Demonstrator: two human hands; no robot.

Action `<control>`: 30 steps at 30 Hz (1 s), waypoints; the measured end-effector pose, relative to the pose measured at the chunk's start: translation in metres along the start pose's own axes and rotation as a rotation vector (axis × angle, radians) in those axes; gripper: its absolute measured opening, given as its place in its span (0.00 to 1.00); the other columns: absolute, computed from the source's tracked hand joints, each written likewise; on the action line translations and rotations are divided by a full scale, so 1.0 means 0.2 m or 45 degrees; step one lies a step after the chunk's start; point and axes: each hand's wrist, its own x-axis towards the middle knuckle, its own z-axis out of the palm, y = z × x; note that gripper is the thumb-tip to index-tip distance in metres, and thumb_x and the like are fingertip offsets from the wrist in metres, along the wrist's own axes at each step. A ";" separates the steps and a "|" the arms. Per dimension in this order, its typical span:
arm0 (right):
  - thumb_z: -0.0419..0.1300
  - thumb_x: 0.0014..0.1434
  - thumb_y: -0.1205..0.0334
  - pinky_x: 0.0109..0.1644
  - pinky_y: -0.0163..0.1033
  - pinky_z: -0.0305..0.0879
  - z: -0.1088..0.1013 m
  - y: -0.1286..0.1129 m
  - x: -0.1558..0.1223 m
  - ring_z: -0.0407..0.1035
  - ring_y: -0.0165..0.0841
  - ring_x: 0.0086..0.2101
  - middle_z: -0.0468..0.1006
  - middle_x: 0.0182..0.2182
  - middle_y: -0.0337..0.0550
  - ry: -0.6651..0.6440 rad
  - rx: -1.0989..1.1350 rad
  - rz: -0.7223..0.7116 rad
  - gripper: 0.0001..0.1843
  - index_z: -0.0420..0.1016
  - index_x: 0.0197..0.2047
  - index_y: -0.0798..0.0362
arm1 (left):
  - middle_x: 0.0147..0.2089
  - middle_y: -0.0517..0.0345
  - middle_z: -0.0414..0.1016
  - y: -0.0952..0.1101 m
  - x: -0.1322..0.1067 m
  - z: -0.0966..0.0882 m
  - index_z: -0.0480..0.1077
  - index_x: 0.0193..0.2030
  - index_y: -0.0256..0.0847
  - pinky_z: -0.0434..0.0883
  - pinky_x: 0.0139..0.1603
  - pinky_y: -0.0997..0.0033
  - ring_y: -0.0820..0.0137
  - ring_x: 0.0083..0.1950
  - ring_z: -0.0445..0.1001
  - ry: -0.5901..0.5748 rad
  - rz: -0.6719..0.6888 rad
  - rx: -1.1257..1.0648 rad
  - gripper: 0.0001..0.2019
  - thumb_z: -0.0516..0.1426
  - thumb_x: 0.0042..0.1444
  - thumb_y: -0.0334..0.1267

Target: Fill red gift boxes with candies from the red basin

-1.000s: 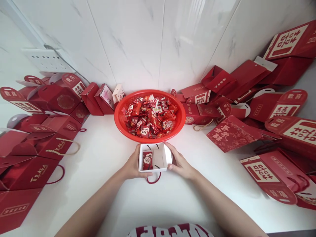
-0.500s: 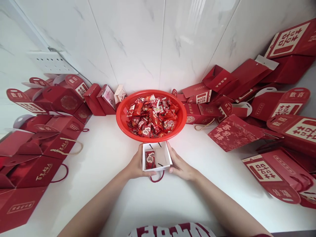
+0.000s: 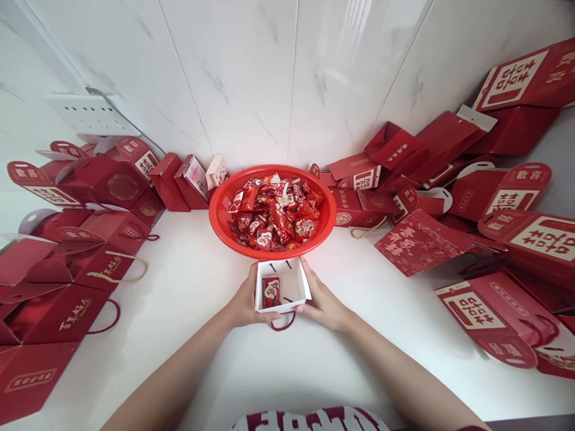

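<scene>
A small open gift box (image 3: 291, 286), white inside, stands on the white counter just in front of a red plastic basket (image 3: 220, 215). One red candy packet (image 3: 271, 293) lies in the box. My left hand (image 3: 243, 303) grips the box's left side and my right hand (image 3: 322, 302) grips its right side, fingers wrapped round the walls. A red cord handle (image 3: 282, 324) loops out under the box's near edge. The basket is heaped with several red wrapped candies (image 3: 276, 212).
Red gift boxes and bags crowd both sides: a pile at the left (image 3: 67, 239) and a larger pile at the right (image 3: 471, 203). A white tiled wall (image 3: 269, 78) rises behind the basket. A white socket strip (image 3: 85, 111) is mounted at upper left.
The box has shifted slightly and its opening narrowed a little between my hands. Both hands stay on its sides.
</scene>
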 end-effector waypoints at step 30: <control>0.53 0.64 0.76 0.50 0.34 0.68 -0.13 -0.29 1.13 0.76 0.31 0.43 0.82 0.46 0.43 -0.780 -0.566 -0.050 0.16 0.79 0.46 0.54 | 0.65 0.41 0.63 0.02 0.00 -0.06 0.46 0.69 0.43 0.66 0.64 0.45 0.46 0.65 0.66 -0.018 -0.020 0.054 0.54 0.73 0.40 0.43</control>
